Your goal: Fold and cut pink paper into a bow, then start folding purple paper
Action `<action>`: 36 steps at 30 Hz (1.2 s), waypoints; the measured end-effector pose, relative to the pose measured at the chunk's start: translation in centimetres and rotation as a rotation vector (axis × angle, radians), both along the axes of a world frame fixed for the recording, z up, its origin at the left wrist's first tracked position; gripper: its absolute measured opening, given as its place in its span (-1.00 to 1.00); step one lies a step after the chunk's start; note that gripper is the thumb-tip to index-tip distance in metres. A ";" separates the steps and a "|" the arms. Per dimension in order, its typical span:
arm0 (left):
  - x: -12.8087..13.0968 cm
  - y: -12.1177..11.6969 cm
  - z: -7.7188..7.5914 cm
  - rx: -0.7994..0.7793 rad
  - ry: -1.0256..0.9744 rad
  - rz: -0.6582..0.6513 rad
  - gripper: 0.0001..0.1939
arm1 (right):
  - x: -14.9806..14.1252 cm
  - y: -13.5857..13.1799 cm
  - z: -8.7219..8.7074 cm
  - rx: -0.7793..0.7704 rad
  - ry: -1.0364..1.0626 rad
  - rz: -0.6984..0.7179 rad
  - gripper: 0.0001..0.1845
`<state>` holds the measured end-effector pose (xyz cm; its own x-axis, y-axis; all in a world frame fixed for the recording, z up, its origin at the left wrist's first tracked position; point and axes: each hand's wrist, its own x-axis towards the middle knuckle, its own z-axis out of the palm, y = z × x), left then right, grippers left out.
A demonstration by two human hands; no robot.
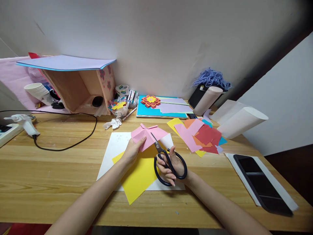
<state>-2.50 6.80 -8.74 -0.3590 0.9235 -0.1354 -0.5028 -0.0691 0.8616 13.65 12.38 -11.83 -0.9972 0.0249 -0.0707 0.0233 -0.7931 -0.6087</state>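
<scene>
Here's your left hand, pinching the folded pink paper at its near left side, thumb pressed on top. It's over the middle of the bench, above the far part of the yellow sheet and the white sheet. And your right hand has the scissors, fingers wrapped around the black handles, blades pointing far and left. The tip lies right against the pink in this view; whether it truly touches, you can't tell from here.

Watch that left thumb! It sits just beside the tip, so a slip of the blades or a sudden turn of the paper could nick you. The pink looks held from one side only, its right flap free, so it could bend or swing under blade pressure and leave a ragged edge. Those folds look loose too; if the layers slide, a cut could go uneven.

Mind what's below: dip the blades and you might catch the yellow, which sits askew and sticks out past the white at the near edge. Over to the right, the scrap pile looks loose, and a wide elbow or handle could scatter it.
</scene>
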 end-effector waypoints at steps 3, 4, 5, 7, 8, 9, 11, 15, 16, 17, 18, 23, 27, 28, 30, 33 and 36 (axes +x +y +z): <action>-0.1 0.0 -0.2 0.001 0.009 -0.006 -0.54 | -0.2 0.1 -0.4 -0.029 0.051 0.045 -0.26; -0.1 0.0 -0.3 -0.003 0.011 -0.004 -0.54 | -0.2 0.1 -0.3 -0.032 0.056 0.048 -0.26; 0.0 0.0 -0.2 -0.006 0.013 0.001 -0.54 | -0.1 0.0 -0.2 -0.029 0.052 0.036 -0.26; 0.1 0.0 -0.1 -0.017 0.018 0.011 -0.53 | 0.0 -0.2 0.4 -0.006 0.011 -0.018 -0.24; 0.2 -0.1 0.0 -0.024 0.020 0.014 -0.52 | 0.1 -0.4 0.7 0.012 -0.018 -0.048 -0.23; 0.3 -0.1 0.0 -0.033 0.023 0.016 -0.51 | 0.2 -0.5 1.0 0.029 -0.045 -0.071 -0.21; 0.4 -0.1 0.2 -0.049 0.028 0.015 -0.51 | 0.3 -0.6 1.4 0.051 -0.081 -0.086 -0.20; 0.6 -0.2 0.4 -0.053 0.020 0.011 -0.50 | 0.3 -0.5 1.5 0.049 -0.089 -0.075 -0.21; 0.7 -0.2 0.4 -0.051 0.017 0.012 -0.50 | 0.3 -0.5 1.4 0.047 -0.087 -0.078 -0.21; 0.7 -0.2 0.5 -0.052 0.015 0.013 -0.50 | 0.2 -0.4 1.3 0.045 -0.083 -0.081 -0.22; 0.7 -0.2 0.6 -0.055 0.012 0.013 -0.51 | 0.2 -0.4 1.1 0.041 -0.075 -0.080 -0.23; 0.8 -0.2 0.9 -0.056 -0.007 0.027 -0.52 | 0.0 -0.1 0.7 0.018 -0.037 -0.008 -0.24; 0.7 -0.2 0.7 -0.052 -0.012 0.012 -0.52 | 0.3 -0.3 1.3 0.042 -0.074 -0.068 -0.23; 0.7 -0.2 0.7 -0.051 -0.013 -0.003 -0.52 | 0.3 -0.3 1.6 0.046 -0.090 -0.084 -0.22; 0.7 -0.2 0.6 -0.045 -0.015 -0.033 -0.52 | 0.5 -0.4 1.9 0.048 -0.119 -0.093 -0.21; 0.8 -0.3 1.0 -0.032 -0.025 -0.048 -0.53 | 0.5 -0.3 1.9 0.043 -0.135 -0.079 -0.21; 1.0 -0.3 1.5 -0.019 -0.034 -0.050 -0.55 | 0.3 -0.1 1.4 0.037 -0.108 -0.075 -0.22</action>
<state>-1.47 6.51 -7.26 -0.3075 0.9372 -0.1647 -0.5340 -0.0267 0.8450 13.97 12.25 -10.44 -0.9790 0.1037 -0.1755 0.0321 -0.7718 -0.6350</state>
